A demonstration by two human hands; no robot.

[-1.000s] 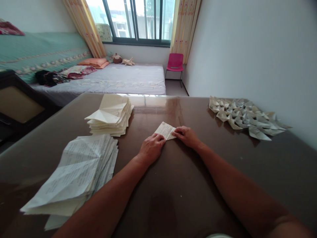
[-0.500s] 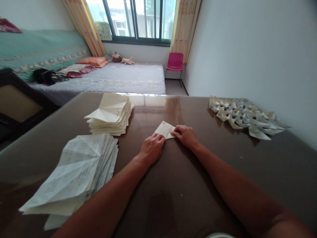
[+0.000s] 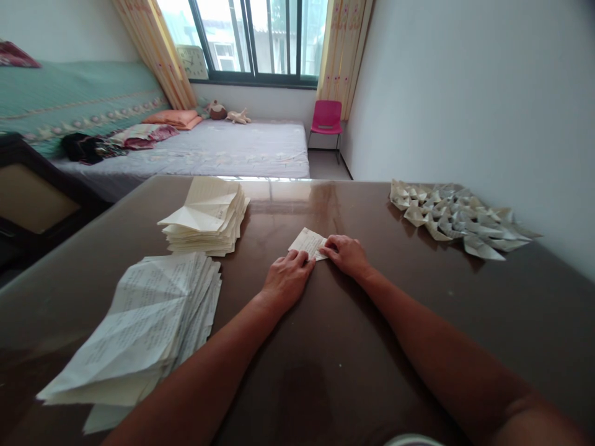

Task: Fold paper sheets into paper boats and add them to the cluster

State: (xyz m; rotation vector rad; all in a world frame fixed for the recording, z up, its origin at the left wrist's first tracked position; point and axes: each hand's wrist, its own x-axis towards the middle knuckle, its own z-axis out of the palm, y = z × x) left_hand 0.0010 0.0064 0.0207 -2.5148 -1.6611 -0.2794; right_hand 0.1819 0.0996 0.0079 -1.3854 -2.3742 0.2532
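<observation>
A small folded sheet of printed paper point(image 3: 307, 240) lies near the middle of the glossy brown table, one corner pointing away from me. My left hand point(image 3: 289, 274) is on its lower left edge, fingers close together and curled, covering that part. At the right corner my right hand point(image 3: 348, 254) pinches the paper between thumb and fingers. To the left are a stack of creased cream sheets point(image 3: 209, 214) and, nearer me, a stack of creased white printed sheets point(image 3: 134, 316). Several folded paper boats point(image 3: 446, 214) stand grouped at the far right.
The brown table point(image 3: 362, 384) meets a white wall point(image 3: 465, 93) on its right. A pale round rim point(image 3: 413, 440) shows at the bottom edge. Beyond the table are a bed point(image 3: 251, 145), a pink chair point(image 3: 326, 118) and a window.
My left hand has slid slightly right along the paper's near edge. The right hand keeps its pinch at the corner. The camera view has shifted a little.
</observation>
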